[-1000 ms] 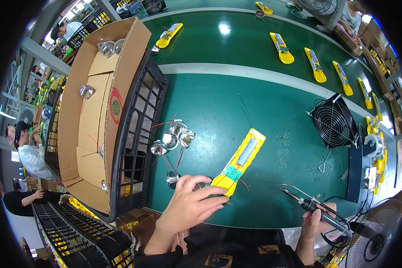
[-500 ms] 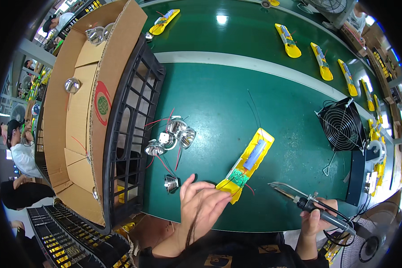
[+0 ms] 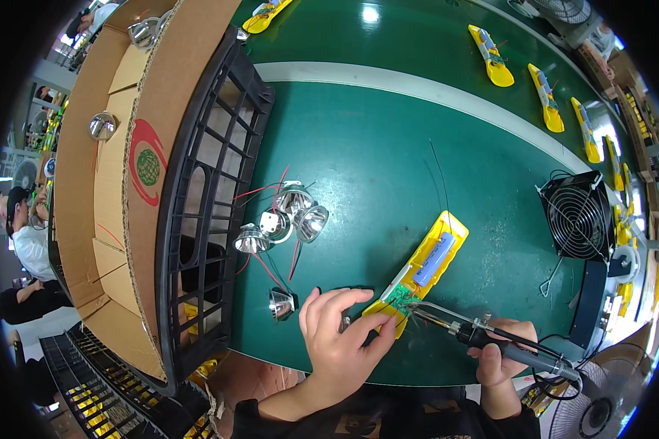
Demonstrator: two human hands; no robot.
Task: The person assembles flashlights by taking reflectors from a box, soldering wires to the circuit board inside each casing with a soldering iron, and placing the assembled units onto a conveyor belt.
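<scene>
Close to the desk's (image 3: 366,139) front edge, the left hand (image 3: 342,338) grasps the yellow casing (image 3: 422,255) by its near end; the right hand (image 3: 504,351) grips the soldering iron (image 3: 477,337) — its tip, apart earlier, now at the circuit board (image 3: 400,296).

Bright, fairly even light covers the green surface (image 3: 366,139), and a white glare spot shines on the belt (image 3: 410,36) beyond. Fisheye distortion curves straight edges toward the blackened corners; the middle looks sharp.
</scene>
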